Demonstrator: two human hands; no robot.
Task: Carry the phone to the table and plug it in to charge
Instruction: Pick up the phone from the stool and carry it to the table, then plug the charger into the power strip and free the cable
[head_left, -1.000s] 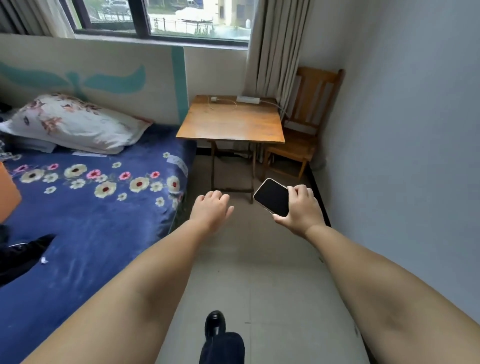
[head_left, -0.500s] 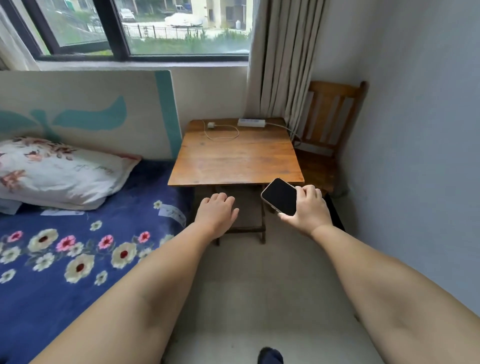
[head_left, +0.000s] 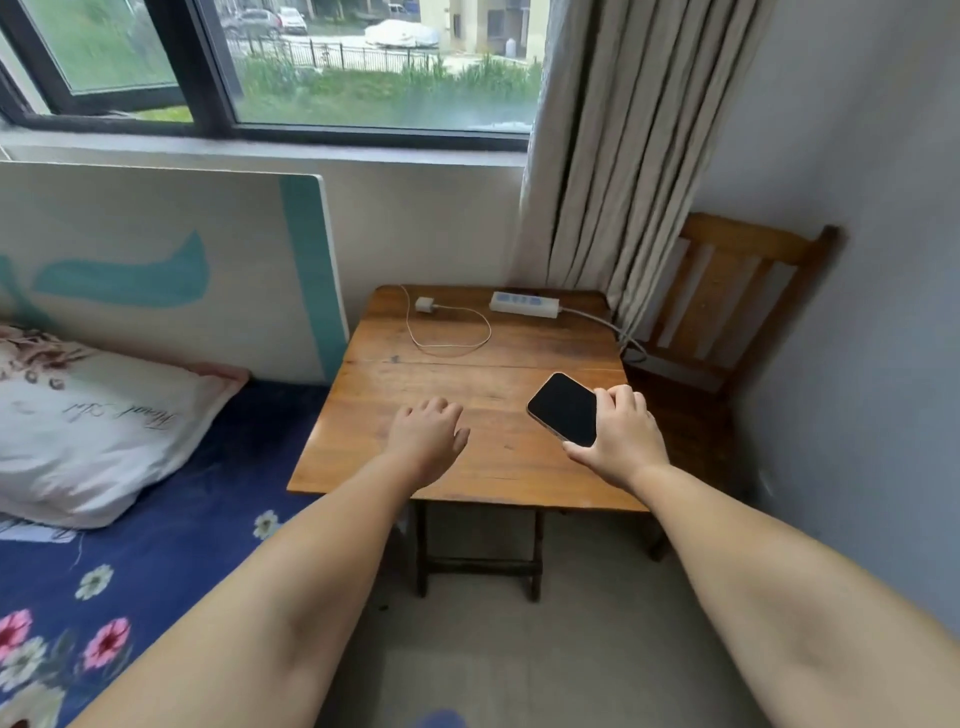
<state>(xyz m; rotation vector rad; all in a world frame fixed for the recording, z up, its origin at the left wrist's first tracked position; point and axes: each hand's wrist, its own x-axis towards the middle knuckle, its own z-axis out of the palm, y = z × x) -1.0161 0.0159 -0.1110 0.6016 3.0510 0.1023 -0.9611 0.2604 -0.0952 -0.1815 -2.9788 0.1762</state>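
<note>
The right hand (head_left: 621, 441) holds the phone (head_left: 563, 409) over the wooden surface (head_left: 467, 467), fingers wrapped around its edge; the left hand (head_left: 426, 439) hovers empty, fingers seemingly loosely curled.

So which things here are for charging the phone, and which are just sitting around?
For the job:
- phone, held in the right hand
- table
- charger plug with its cable
- power strip

Just lying about:
- pillow
- bed
- chair
- curtain
</note>
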